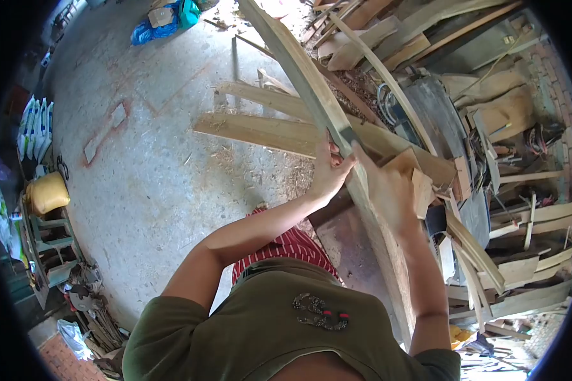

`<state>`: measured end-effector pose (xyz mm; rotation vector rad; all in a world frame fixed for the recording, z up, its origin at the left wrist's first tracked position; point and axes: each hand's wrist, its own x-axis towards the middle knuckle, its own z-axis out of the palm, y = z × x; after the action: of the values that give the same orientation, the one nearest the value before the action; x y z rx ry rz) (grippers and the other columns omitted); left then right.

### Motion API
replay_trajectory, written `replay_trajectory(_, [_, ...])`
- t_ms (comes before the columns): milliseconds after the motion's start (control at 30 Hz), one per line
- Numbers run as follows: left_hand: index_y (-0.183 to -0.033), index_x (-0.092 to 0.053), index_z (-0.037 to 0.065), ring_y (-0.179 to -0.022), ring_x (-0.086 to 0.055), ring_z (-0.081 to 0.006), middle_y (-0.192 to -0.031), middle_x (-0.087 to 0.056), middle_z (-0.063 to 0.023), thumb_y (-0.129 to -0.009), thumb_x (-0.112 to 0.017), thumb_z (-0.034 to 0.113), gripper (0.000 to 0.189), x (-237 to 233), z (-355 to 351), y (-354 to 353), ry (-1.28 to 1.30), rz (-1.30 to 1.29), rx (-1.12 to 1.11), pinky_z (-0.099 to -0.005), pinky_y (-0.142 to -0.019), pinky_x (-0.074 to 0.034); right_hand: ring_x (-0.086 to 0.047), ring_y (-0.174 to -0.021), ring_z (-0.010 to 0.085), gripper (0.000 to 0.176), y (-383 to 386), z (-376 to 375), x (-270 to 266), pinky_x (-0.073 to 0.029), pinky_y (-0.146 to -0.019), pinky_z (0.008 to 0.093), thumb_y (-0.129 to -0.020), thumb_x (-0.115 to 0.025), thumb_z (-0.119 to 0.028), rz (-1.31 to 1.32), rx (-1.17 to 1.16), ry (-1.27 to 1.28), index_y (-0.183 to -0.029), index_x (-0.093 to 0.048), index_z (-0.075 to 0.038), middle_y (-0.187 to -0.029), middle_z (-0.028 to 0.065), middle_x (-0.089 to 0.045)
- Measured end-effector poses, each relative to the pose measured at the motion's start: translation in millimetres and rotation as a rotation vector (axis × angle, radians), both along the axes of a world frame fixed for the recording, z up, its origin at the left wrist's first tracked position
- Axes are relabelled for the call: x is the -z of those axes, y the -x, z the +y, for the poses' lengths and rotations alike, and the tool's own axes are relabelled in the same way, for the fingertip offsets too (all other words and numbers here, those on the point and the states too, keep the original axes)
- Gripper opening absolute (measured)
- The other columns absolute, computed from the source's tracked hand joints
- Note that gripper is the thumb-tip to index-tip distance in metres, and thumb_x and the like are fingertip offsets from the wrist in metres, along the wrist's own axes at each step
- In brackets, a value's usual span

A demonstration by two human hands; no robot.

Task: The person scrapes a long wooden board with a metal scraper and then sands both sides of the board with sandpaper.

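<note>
A long wooden plank (311,92) runs on a slant from the top of the head view down past my right side. My left hand (329,170) is at the plank's left edge, with its fingers curled against the wood and the thumb reaching toward my other hand. A small dark piece (347,134) shows on the plank just above both hands. Blurred by motion, my right hand (384,187) lies over the plank's right side; what its fingers hold, if anything, is hidden.
Two wide boards (254,132) extend left behind the plank. Offcuts and planks (527,267) are heaped along the right. Blue and green bags (165,24) lie on the floor at the top. A yellow container (47,193) stands at the left.
</note>
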<state>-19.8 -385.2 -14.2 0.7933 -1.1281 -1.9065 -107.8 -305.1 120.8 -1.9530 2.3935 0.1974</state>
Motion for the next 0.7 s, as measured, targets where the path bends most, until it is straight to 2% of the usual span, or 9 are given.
replay_trajectory(67, [-0.159, 0.0, 0.01, -0.085, -0.053, -0.0103, -0.11, -0.047, -0.0066, -0.092, -0.07, 0.011, 0.097, -3.8, -12.1, -1.6, 0.068, -0.071, 0.01, -0.025, -0.07, -0.05, -0.07, -0.066, 0.0357, 0.074, 1.5, -6.7, -2.1, -0.056, -0.056, 0.0476, -0.086, -0.06, -0.012, 0.005, 0.006, -0.042, -0.152, -0.034, -0.031, -0.069, 0.0181, -0.067])
replay_trajectory(100, [-0.159, 0.0, 0.012, -0.085, -0.052, -0.0099, -0.111, -0.045, -0.0059, -0.092, -0.07, 0.011, 0.097, 16.7, -8.0, 5.1, 0.084, 0.037, -0.002, -0.0242, -0.069, -0.049, -0.07, -0.066, 0.036, 0.073, 0.0, -13.3, -4.1, -0.056, -0.056, 0.0481, -0.086, -0.059, -0.011, -0.023, 0.023, -0.047, -0.152, -0.035, -0.03, -0.069, 0.0182, -0.067])
replay_trajectory(167, [-0.159, 0.001, 0.012, -0.085, -0.052, -0.0097, -0.111, -0.045, -0.0053, -0.092, -0.069, 0.01, 0.097, 15.6, -9.2, 4.1, 0.071, 0.119, 0.01, -0.0233, -0.069, -0.049, -0.071, -0.07, 0.0362, 0.07, -7.5, -44.2, -13.2, -0.057, -0.059, 0.0484, -0.086, -0.058, -0.01, -0.049, 0.1, -0.107, -0.151, -0.037, -0.029, -0.072, 0.0183, -0.069])
replay_trajectory(333, [-0.159, 0.0, 0.013, -0.087, -0.052, -0.0096, -0.106, -0.043, -0.0042, -0.091, -0.068, 0.005, 0.096, 10.8, -13.7, 1.2, -0.019, 0.219, 0.028, -0.0233, -0.068, -0.053, -0.072, -0.077, 0.0362, 0.07, -7.4, -90.1, -6.9, -0.058, -0.064, 0.0478, -0.086, -0.058, -0.012, -0.013, 0.047, 0.068, -0.151, -0.037, -0.029, -0.082, 0.0185, -0.071])
replay_trajectory(367, [-0.158, 0.0, 0.008, -0.08, -0.05, -0.0066, -0.102, -0.047, -0.0033, -0.09, -0.069, 0.005, 0.097, 8.8, -20.3, 2.1, -0.006, 0.198, -0.017, -0.0204, -0.065, -0.047, -0.072, -0.076, 0.0361, 0.07, -12.1, -82.2, -16.5, -0.058, -0.064, 0.0477, -0.086, -0.059, -0.013, -0.033, 0.089, -0.005, -0.151, -0.037, -0.029, -0.081, 0.0183, -0.071])
replay_trajectory(400, [-0.158, 0.0, 0.008, -0.08, -0.05, -0.0066, -0.102, -0.047, -0.0033, -0.09, -0.069, 0.005, 0.097, 3.4, -28.4, -0.2, 0.001, 0.2, -0.017, -0.0204, -0.065, -0.047, -0.072, -0.076, 0.0359, 0.07, -15.2, -73.7, -21.0, -0.058, -0.064, 0.0476, -0.086, -0.059, -0.013, -0.052, 0.128, -0.083, -0.151, -0.038, -0.029, -0.08, 0.0182, -0.071])
replay_trajectory(533, [-0.158, 0.001, 0.008, -0.075, -0.052, -0.0061, -0.102, -0.05, -0.0032, -0.095, -0.066, 0.012, 0.093, 0.0, -44.0, -0.5, -0.018, 0.174, -0.024, -0.0209, -0.06, -0.047, -0.069, -0.068, 0.0373, 0.068, -11.4, -50.9, -17.1, -0.056, -0.063, 0.0507, -0.088, -0.057, -0.014, -0.069, 0.088, -0.078, -0.152, -0.036, -0.028, -0.076, 0.0213, -0.068])
replay_trajectory(667, [-0.158, -0.001, 0.01, -0.075, -0.052, -0.005, -0.101, -0.052, -0.0018, -0.097, -0.063, 0.016, 0.088, 6.4, -39.6, 3.9, -0.028, 0.264, -0.02, -0.0189, -0.056, -0.047, -0.07, -0.075, 0.0378, 0.069, -12.3, -108.9, -11.6, -0.057, -0.068, 0.0508, -0.088, -0.055, -0.011, -0.069, 0.102, -0.04, -0.152, -0.035, -0.028, -0.084, 0.0219, -0.07])
replay_trajectory(700, [-0.158, -0.001, 0.01, -0.073, -0.052, -0.0046, -0.095, -0.053, -0.0007, -0.099, -0.06, 0.019, 0.084, 6.9, -40.5, 3.7, 0.015, 0.247, -0.026, -0.0193, -0.055, -0.047, -0.071, -0.078, 0.038, 0.068, -10.2, -119.0, -7.8, -0.057, -0.07, 0.0511, -0.088, -0.054, -0.01, -0.07, 0.07, 0.011, -0.152, -0.036, -0.028, -0.086, 0.0219, -0.071])
